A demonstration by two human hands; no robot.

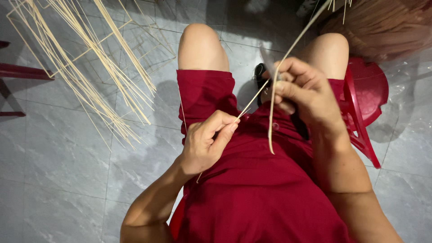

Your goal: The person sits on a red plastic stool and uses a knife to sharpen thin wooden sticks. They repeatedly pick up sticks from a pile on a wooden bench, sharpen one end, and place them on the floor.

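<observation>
Bamboo strip [288,49]: steadied by right hand [300,90], fingers clamped on it beside a dark-handled knife [259,76].
Left hand [208,140]: fingers pinch the thin split-off sliver [252,101], keeping it taut.

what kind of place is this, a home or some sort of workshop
Probably an informal craft spot at home, not a factory. The person sits on a red plastic stool over a grey tiled floor, beside a bundle of thin bamboo strips, both hands working a strip.

Strips [90,58] lie on the floor [54,148] far left; stool [366,96] right, beside the knee [330,49]; hands between, over the lap
</observation>
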